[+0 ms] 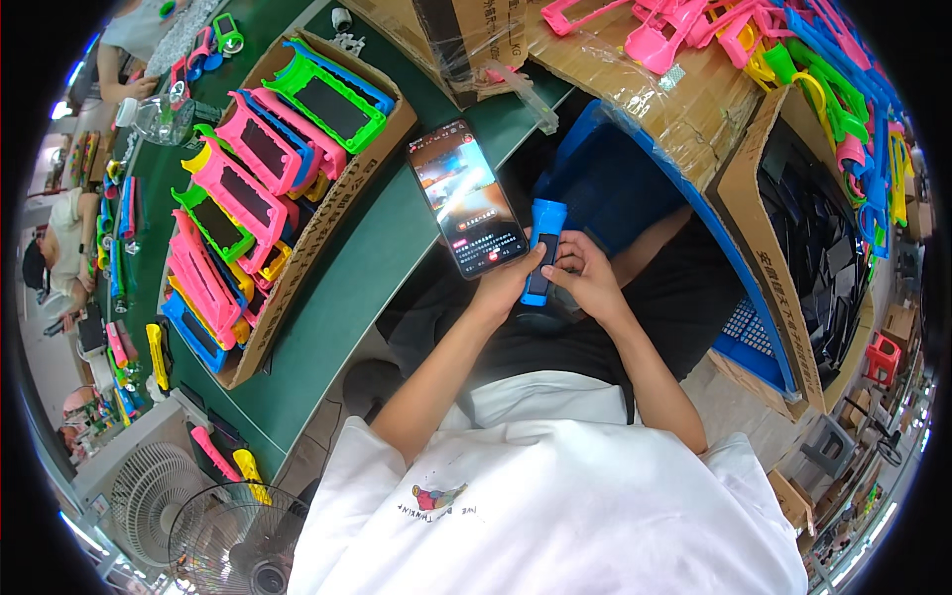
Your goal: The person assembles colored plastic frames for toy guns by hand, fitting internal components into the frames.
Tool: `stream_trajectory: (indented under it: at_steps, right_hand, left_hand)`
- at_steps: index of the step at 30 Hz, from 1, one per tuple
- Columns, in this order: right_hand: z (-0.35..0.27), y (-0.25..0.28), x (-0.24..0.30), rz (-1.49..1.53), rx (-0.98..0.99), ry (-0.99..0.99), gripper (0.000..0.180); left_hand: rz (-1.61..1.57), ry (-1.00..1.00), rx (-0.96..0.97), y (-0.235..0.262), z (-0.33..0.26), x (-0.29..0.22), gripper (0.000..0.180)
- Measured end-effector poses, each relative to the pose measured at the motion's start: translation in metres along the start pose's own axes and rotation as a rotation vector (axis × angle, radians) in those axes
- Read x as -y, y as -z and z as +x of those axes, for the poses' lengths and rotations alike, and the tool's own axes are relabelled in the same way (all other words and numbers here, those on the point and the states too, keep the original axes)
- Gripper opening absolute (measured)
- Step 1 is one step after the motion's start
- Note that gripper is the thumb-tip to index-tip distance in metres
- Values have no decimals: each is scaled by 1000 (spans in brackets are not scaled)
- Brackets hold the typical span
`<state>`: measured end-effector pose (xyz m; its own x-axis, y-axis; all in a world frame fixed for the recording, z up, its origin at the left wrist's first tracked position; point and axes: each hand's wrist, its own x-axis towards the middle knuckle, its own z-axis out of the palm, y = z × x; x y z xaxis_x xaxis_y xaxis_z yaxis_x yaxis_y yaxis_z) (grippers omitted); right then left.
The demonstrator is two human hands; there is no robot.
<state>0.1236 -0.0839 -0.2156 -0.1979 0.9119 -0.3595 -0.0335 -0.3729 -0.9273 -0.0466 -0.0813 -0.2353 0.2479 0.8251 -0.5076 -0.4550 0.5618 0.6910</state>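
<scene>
At the far left, well away from the long green worktable (347, 288), two round grey wire-guard fans (233, 540) stand on the floor below the table's near end. On the green worktable lies an open brown cardboard carton (297, 268) packed with rows of pink, green and blue rubbery tablet-style frames with dark centres (260, 149), stacked on edge. Farther up the table's left end another person's hand (134, 87) rests near a clear plastic bottle (164, 117).

At the table's right edge a black smartphone with a lit screen (466, 198) lies tilted, partly overhanging that edge. Just right of the table, over the person's lap, the left hand (504, 286) curls around the lower part of a small blue rectangular plastic piece with a black strip down its face (541, 253), fingers closed against its left side. The right hand (585, 273) meets it from the other side, thumb and fingertips pinching the black strip near the middle. The blue piece stands nearly upright between both hands, just beside the phone's lower corner.

Right of the table, behind the hands, sits a blue plastic crate (605, 178). Farther right a large brown cardboard box holding dark flat parts (823, 258) stands open, and above it lies a heap of loose pink, green, blue and yellow frames (793, 50).
</scene>
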Motion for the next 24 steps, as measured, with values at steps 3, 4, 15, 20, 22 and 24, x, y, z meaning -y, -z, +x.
stream_trajectory:
  at_steps: [3, 4, 15, 20, 22, 24]
  right_hand:
    - [0, -2, 0, 48, 3, 22, 47]
    - [1, -2, -1, 48, 4, 21, 47]
    - [-3, -5, 14, 185, 69, 75, 54]
    - [-4, -15, 14, 194, -48, 128, 43]
    - [-6, -18, 18, 208, -96, 118, 37]
    - [-8, -20, 22, -115, -242, 102, 30]
  left_hand:
    - [26, 16, -12, 1, -1, -1, 46]
    - [26, 42, 12, 3, -1, -1, 47]
    - [-127, 141, 98, 0, -6, -10, 44]
    - [-158, 168, 157, -14, -11, -15, 41]
    - [-54, 139, 136, -15, -10, -9, 38]
    - [49, 109, 115, -23, -13, -5, 35]
